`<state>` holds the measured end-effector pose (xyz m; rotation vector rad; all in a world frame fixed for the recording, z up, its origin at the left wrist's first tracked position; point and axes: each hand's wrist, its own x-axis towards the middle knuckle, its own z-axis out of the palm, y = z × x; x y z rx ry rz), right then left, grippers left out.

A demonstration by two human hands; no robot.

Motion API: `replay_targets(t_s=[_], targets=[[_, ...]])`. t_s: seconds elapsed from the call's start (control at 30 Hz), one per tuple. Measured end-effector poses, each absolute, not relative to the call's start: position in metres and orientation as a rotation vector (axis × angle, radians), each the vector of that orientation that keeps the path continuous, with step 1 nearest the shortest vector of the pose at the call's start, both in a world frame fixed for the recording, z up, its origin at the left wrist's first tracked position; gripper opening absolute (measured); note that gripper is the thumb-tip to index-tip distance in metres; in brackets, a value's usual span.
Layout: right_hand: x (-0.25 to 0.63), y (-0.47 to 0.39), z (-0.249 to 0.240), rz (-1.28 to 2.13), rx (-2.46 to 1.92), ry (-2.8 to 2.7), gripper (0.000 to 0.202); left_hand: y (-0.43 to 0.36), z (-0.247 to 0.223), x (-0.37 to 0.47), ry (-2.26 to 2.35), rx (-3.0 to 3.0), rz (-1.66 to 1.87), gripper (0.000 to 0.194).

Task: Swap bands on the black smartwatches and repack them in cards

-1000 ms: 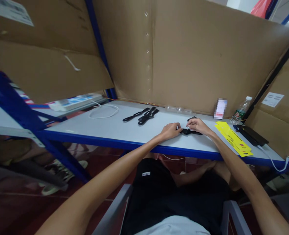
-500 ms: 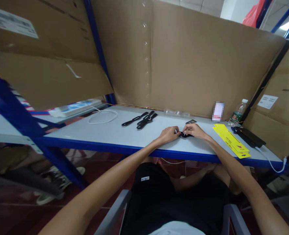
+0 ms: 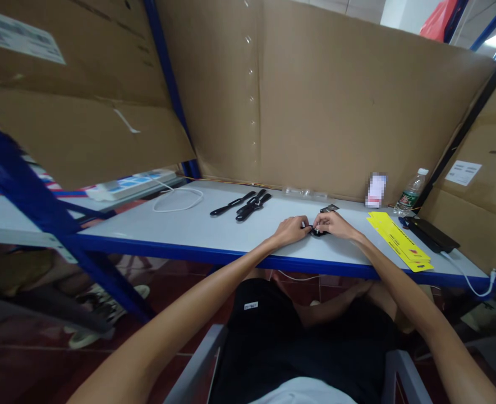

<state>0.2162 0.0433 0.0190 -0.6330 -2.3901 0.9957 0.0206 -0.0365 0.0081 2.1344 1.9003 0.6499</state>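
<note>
Both hands meet over a small black part (image 3: 316,231) low on the table, near the front edge. My left hand (image 3: 292,230) holds the part's left end between closed fingers. My right hand (image 3: 334,224) pinches at its right side, and a tiny pale bit shows by the fingertips. Fingers cover most of the part, so its kind is unclear. Just behind the right hand lies a small dark flat piece (image 3: 329,208). Left of the hands, several black long-handled tools (image 3: 252,206) with slots lie together, one (image 3: 232,204) slightly apart.
Yellow printed cards (image 3: 399,242) lie to the right, beside a black device (image 3: 432,235) with a white cable. A water bottle (image 3: 412,193) stands at the back right. Clear plastic pieces (image 3: 304,193) lie by the cardboard wall (image 3: 336,101). A white cable (image 3: 180,209) curls at the left.
The view has shifted slightly. Both hands stay in nearly the same place on the black part.
</note>
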Motion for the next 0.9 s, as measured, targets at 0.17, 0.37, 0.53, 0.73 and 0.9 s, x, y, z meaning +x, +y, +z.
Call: replay_targets(t_s=[0.17, 0.37, 0.53, 0.73, 0.9], targets=[[0.216, 0.0427, 0.018, 0.851, -0.632, -2.448, 0.009, -0.0339, 0.0059, 0.0194, 1.897, 2.144, 0.653, 0.028], [0.2135, 0.0397, 0.0165, 0.781, -0.648, -2.432, 0.009, -0.0342, 0.0079, 0.0189, 1.889, 2.135, 0.628, 0.028], [0.2141, 0.0372, 0.0207, 0.696, -0.683, -2.453, 0.007, -0.0334, 0.0073, 0.0191, 1.893, 2.126, 0.644, 0.029], [0.2154, 0.036, 0.0225, 0.675, -0.692, -2.498, 0.011, -0.0347, 0.008, 0.0202, 1.91, 2.128, 0.645, 0.028], [0.2146, 0.0364, 0.0209, 0.658, -0.713, -2.519, 0.014, -0.0336, 0.0063, 0.019, 1.908, 2.143, 0.645, 0.026]])
